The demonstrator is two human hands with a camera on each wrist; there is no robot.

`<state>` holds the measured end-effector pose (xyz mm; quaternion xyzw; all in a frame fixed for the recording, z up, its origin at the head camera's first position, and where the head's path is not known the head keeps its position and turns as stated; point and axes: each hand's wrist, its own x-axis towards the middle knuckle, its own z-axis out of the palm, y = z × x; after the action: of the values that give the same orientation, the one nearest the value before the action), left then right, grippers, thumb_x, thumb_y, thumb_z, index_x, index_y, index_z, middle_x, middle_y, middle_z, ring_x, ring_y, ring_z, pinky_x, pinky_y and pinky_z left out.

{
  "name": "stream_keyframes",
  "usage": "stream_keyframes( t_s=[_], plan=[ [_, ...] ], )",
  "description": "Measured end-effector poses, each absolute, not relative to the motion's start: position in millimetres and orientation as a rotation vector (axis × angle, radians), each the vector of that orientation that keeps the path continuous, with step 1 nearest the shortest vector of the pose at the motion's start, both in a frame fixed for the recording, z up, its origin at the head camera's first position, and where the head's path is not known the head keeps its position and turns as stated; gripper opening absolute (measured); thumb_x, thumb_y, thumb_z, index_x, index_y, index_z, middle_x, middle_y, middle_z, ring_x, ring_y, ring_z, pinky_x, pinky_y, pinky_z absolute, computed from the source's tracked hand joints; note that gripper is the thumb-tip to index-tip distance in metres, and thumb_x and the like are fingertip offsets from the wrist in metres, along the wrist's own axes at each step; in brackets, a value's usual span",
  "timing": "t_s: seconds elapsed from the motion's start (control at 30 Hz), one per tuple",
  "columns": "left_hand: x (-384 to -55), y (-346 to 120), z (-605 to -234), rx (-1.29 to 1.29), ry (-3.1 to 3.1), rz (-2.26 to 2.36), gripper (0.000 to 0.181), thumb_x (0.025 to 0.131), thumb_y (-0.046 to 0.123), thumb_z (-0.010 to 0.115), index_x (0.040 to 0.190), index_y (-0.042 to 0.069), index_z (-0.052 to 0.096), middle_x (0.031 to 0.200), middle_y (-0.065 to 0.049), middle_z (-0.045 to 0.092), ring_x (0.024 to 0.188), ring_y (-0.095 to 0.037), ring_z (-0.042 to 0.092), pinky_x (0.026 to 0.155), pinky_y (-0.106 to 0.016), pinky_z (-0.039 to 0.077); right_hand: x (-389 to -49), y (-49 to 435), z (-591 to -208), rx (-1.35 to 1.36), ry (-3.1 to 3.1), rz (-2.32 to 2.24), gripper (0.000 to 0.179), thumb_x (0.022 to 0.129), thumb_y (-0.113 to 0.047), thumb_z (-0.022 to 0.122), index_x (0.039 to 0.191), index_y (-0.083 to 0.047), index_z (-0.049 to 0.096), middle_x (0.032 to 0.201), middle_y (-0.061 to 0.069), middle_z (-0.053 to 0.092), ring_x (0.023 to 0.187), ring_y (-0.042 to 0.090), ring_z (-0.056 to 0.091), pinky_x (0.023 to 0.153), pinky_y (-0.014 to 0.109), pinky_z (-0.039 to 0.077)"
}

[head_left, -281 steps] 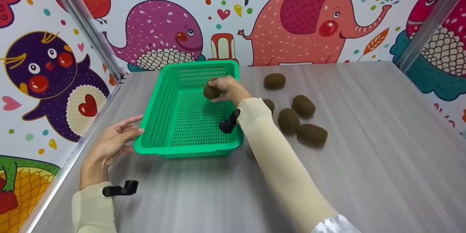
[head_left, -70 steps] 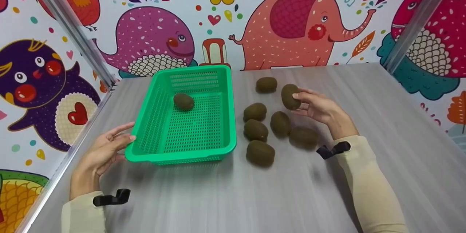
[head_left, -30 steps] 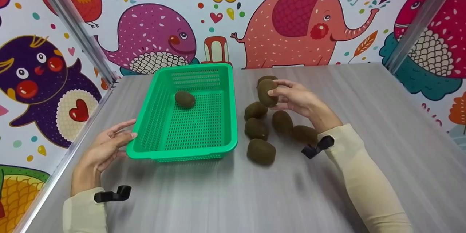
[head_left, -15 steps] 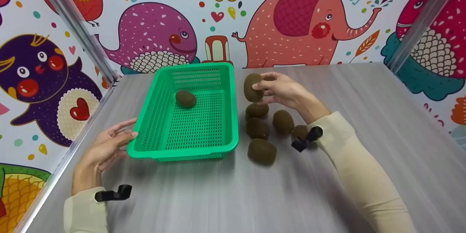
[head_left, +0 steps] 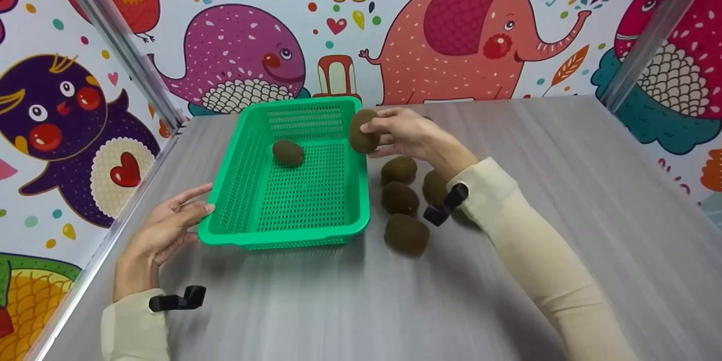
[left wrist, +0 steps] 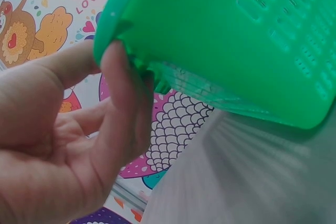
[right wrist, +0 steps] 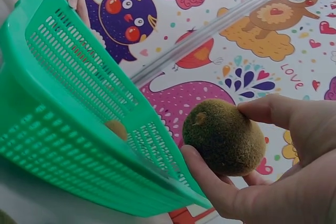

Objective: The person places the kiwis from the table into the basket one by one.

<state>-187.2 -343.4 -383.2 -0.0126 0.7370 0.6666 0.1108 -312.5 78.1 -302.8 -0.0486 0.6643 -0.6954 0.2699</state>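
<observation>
My right hand point(head_left: 409, 134) pinches a brown fuzzy kiwi point(head_left: 364, 131) between thumb and fingers, over the right rim of a green plastic basket point(head_left: 282, 237). In the right wrist view the held kiwi point(right wrist: 224, 137) shows its stem end, with the basket wall point(right wrist: 79, 145) to its left. My left hand point(head_left: 169, 231) grips the basket's near-left rim; the left wrist view shows its fingers point(left wrist: 119, 87) at the green edge. Inside the basket, toward the back left, lies one kiwi point(head_left: 288, 153).
Several kiwis lie right of the basket, among them a near one point(head_left: 406, 235), a middle one point(head_left: 400, 198) and one behind it point(head_left: 399, 170). Others are partly hidden by my right wrist. Printed cartoon panels point(head_left: 350, 28) wall the grey table point(head_left: 293, 304) at the back and sides.
Over the last second or so my right hand has carried the kiwi left, from above the loose kiwis to the basket's right rim. Earlier, one kiwi went into the basket. My left hand stays put.
</observation>
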Motion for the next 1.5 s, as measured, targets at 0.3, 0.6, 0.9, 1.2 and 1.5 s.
stream_keyframes(
  t_s=[0.3,0.6,0.9,1.2,1.5],
  plan=[
    [-188.5,-343.1,-381.3,-0.062,2.145,1.95,0.049,0.099,0.018,0.063,0.144,0.019,0.043,0.107,0.008,0.074,0.09,-0.011,0.074,0.071,-0.032,0.064,-316.6,50.9,-300.2,-0.139,1.739,-1.852,0.043,0.097,-0.014,0.064,0.136,-0.003,0.049,0.138,0.014,0.053,0.134,0.034,0.052,0.106,0.05,0.052],
    [-188.5,-343.1,-381.3,-0.079,2.101,1.963,0.051,0.099,0.017,0.064,0.145,0.019,0.041,0.107,0.006,0.074,0.092,-0.013,0.075,0.073,-0.034,0.064,-319.6,25.4,-300.6,-0.096,1.699,-1.889,0.044,0.097,-0.015,0.066,0.135,-0.001,0.048,0.139,0.014,0.051,0.133,0.034,0.053,0.109,0.049,0.05],
    [-188.3,-342.2,-381.7,-0.081,2.124,1.961,0.056,0.1,0.017,0.063,0.149,0.014,0.036,0.102,0.006,0.075,0.088,-0.012,0.075,0.071,-0.032,0.064,-330.8,-4.6,-309.4,0.008,1.662,-1.961,0.061,0.095,-0.013,0.068,0.147,-0.004,0.038,0.143,0.018,0.052,0.129,0.033,0.059,0.097,0.045,0.058],
    [-187.6,-341.7,-380.9,-0.088,2.151,1.929,0.062,0.099,0.02,0.064,0.152,0.013,0.034,0.103,0.007,0.075,0.091,-0.011,0.075,0.072,-0.032,0.064,-338.8,-23.5,-320.9,0.111,1.599,-2.038,0.054,0.094,-0.014,0.069,0.141,-0.005,0.045,0.14,0.017,0.052,0.125,0.036,0.06,0.098,0.047,0.058],
    [-187.9,-343.3,-380.4,-0.097,2.104,1.969,0.059,0.099,0.018,0.064,0.15,0.015,0.036,0.104,0.005,0.076,0.091,-0.013,0.075,0.072,-0.033,0.064,-347.7,-36.9,-338.2,0.232,1.55,-2.074,0.051,0.094,-0.012,0.068,0.14,-0.005,0.046,0.143,0.017,0.049,0.128,0.039,0.057,0.102,0.049,0.055]
  ],
)
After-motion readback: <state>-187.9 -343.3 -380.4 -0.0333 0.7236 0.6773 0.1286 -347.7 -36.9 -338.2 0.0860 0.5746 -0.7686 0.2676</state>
